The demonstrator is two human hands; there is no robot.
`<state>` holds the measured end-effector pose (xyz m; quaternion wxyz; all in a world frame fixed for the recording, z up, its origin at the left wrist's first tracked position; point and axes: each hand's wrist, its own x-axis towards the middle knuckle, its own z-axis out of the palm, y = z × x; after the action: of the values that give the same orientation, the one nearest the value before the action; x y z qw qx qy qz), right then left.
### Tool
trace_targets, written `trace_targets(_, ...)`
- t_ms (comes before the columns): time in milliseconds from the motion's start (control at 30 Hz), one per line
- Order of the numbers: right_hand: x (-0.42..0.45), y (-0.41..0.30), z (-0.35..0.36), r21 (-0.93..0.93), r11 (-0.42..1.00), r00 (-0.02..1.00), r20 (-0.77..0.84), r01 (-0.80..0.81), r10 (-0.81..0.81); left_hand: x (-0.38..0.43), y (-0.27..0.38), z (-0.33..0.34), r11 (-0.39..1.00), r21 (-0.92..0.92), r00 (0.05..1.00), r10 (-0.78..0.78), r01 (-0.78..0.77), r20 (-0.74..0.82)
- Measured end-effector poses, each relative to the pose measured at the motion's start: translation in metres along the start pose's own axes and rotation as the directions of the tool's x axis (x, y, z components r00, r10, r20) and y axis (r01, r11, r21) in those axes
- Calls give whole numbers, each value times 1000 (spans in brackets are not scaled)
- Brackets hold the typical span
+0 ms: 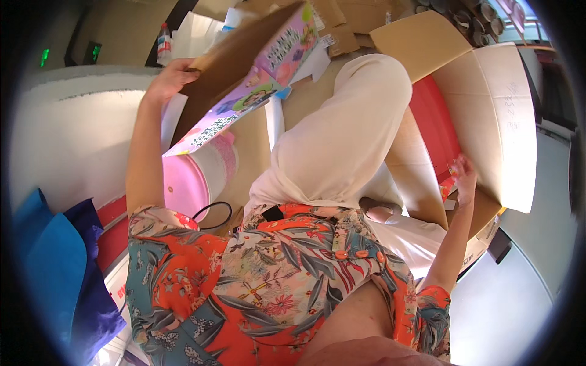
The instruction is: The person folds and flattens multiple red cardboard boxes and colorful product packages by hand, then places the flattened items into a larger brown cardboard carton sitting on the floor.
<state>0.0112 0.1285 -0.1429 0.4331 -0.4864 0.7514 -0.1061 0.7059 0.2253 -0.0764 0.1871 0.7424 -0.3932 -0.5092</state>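
Observation:
My left hand [176, 78] grips the rim of a printed cardboard box [247, 103], tilted on its side and raised. Its outer face is lilac with pictures and writing, and its plain brown inside faces me. On the other side, my right hand [464, 176] reaches into a large open cardboard carton [485, 119] with its flaps spread. Red material [435, 123] lies inside that carton. Something small and colourful shows at my right fingertips, but whether I hold it is not clear. A red patterned item [447, 188] is just below them.
Beneath the printed box is a white tub with a pink lid [185, 183]. My bent knee [375, 87] rises between the boxes. A bottle [164, 43] stands at the upper left, and flattened cardboard [361, 20] lies at the back. Blue bags [52, 256] are at my left.

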Motion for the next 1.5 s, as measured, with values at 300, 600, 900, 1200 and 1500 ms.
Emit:
trace_targets(300,-63,-166,-7,790,546,726,199,280,-659,-9,217,110,739,317,736,659,-595,-154)
trace_targets(600,-81,-33,-132,991,-28,899,-130,130,-417,-74,367,426,-312,610,171,779,-728,603)
trace_targets(900,-90,23,-42,976,-135,985,-163,168,50,-52,302,457,-507,400,82,539,-763,839)
trace_targets(1200,-89,131,-73,949,-221,948,-160,225,275,-8,298,553,-563,144,-117,401,-814,908)
trace_targets(1500,-47,254,-126,972,231,724,-186,38,665,47,246,665,-557,80,-216,446,-827,869)
